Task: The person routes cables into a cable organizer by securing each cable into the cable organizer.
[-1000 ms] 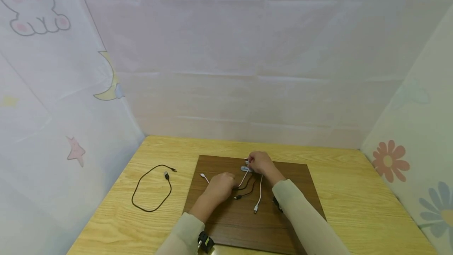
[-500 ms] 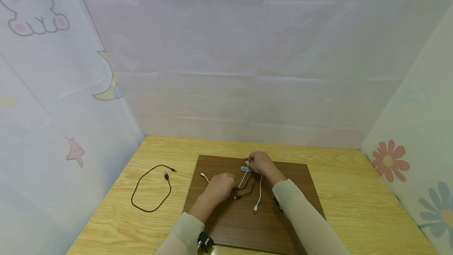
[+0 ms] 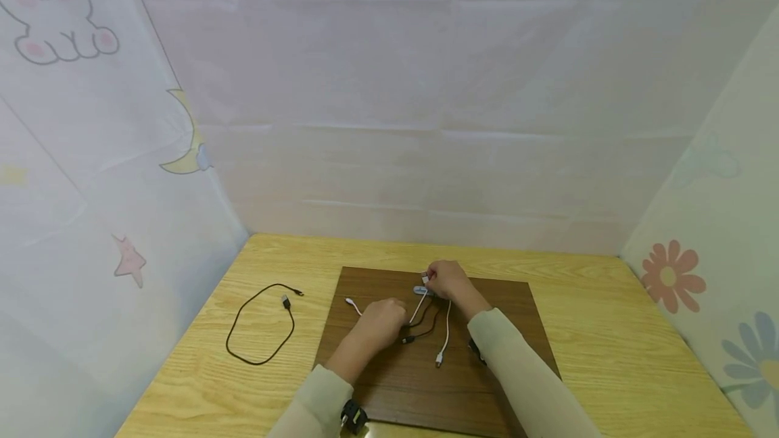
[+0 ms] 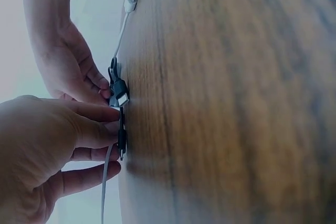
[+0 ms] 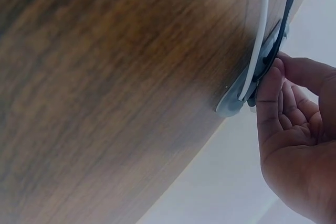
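My left hand (image 3: 379, 323) is low over the dark wooden board (image 3: 426, 384). In the left wrist view its thumb and fingers pinch a black USB cable (image 4: 122, 135) by its end, and a white cable (image 4: 103, 192) runs past them. At the board's far side, my right hand (image 3: 449, 279) pinches a black cable (image 5: 286, 14) against a grey-blue cable clip (image 5: 231, 100). A white cable (image 5: 257, 45) passes through this clip beside it. The fingers partly hide the clip's slots. A black plug (image 3: 408, 340) and a white plug (image 3: 439, 359) lie on the board between the hands.
Left of the board, a loose black USB cable (image 3: 228, 336) lies in an open loop on the yellow wood-grain table (image 3: 201, 394). A white plug (image 3: 349, 301) sits near the board's left edge. Printed sheets (image 3: 389, 120) hang behind and at both sides.
Almost everything holds still. Both hands keep their places at the cables, with only a very slight shift of the view.
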Motion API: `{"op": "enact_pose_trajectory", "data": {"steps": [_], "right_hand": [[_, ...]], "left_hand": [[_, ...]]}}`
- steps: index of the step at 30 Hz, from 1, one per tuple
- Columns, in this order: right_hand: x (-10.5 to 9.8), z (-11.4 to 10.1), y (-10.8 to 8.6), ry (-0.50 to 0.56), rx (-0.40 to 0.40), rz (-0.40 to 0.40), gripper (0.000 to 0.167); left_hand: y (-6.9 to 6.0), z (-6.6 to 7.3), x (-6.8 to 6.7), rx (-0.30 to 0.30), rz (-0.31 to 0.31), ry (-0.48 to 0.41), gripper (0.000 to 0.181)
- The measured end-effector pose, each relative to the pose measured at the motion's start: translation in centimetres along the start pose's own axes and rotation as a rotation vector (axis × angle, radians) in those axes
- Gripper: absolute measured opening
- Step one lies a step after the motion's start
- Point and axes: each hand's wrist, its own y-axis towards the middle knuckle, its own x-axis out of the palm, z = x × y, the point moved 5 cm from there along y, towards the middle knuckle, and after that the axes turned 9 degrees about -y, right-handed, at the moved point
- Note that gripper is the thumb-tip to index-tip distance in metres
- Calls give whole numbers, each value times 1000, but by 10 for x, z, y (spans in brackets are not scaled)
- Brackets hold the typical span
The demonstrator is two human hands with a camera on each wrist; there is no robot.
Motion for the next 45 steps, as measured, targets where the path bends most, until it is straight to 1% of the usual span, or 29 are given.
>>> {"op": "enact_pose_trajectory", "data": {"steps": [2, 6, 8, 13, 17, 22, 26, 29, 32, 37, 45], "right_hand": [[-1, -1, 0, -12, 1, 7, 8], [-1, -3, 0, -36, 12, 5, 8], [-1, -4, 0, -40, 20, -2, 9], [-1, -4, 1, -57, 31, -4, 9], [-2, -4, 2, -74, 31, 4, 11], [-2, -5, 1, -43, 44, 2, 13], [0, -6, 0, -30, 50, 18, 16], [0, -6, 1, -39, 49, 34, 19], [-1, -6, 0, -51, 48, 44, 18], [3, -4, -1, -50, 60, 41, 16], [7, -5, 0, -78, 48, 71, 13]], "left_hand": [[0, 2, 0, 10, 7, 33, 11], [0, 6, -2, 51, 41, 103, 17], [0, 7, -1, 60, 49, 122, 18], [1, 8, 2, 60, 31, 147, 16], [2, 9, 2, 66, 18, 167, 16], [2, 11, 0, 72, 12, 175, 18], [2, 12, -1, 76, 14, 187, 18], [3, 11, -1, 74, 10, 186, 18], [3, 11, 0, 78, 3, 177, 17], [0, 13, 2, 93, -9, 176, 16], [1, 13, 4, 109, 10, 188, 16]]}}
